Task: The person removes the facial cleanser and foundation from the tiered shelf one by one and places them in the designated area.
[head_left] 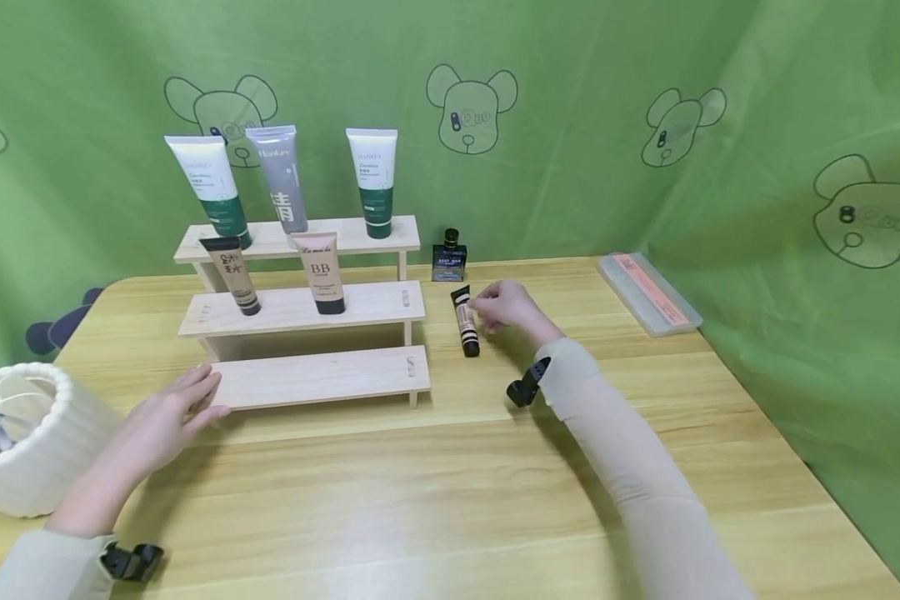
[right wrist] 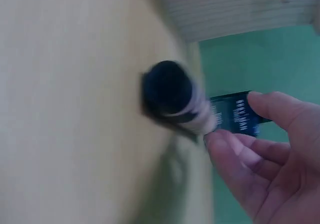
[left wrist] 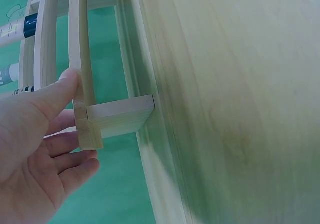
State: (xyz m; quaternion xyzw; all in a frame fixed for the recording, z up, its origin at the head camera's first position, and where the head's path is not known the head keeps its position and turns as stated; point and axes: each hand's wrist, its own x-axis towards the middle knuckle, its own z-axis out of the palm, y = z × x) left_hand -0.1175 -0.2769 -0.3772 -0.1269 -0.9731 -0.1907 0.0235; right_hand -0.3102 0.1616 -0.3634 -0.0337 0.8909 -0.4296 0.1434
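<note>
The fingertips of the right hand (head_left: pixel 512 310) are bent toward the small tube (head_left: pixel 467 323) and meet its side near the flat end; whether they pinch it or merely touch it, I cannot tell, as the right wrist view is blurred there. The tube is just right of the rack (head_left: pixel 315 377) and in front of the bottle (head_left: pixel 448 260), its dark cap toward the person; whether it rests fully on the table (head_left: pixel 420 500) is unclear too. The left hand (head_left: pixel 150 429) grips the left end of the rack's bottom board, thumb at the front edge, fingers bent around the end. The step in hand looks like handling the tube at the table while the rack is steadied. The next move seems to call for a sure hold by the flat end if the tube is to be lifted, with the knuckles kept off the bottle. The right forearm reaches forward and inward from the lower right; the left comes in from the lower left, less far forward, beside the white basket (head_left: pixel 52 442). Farther out, the BB tube (head_left: pixel 322 275) and a black-topped tube (head_left: pixel 232 279) stand on the middle board, a grey tube (head_left: pixel 280 183) and two white-and-green tubes (head_left: pixel 375 179) on the top one; a flat case (head_left: pixel 648 294) lies far right.
</note>
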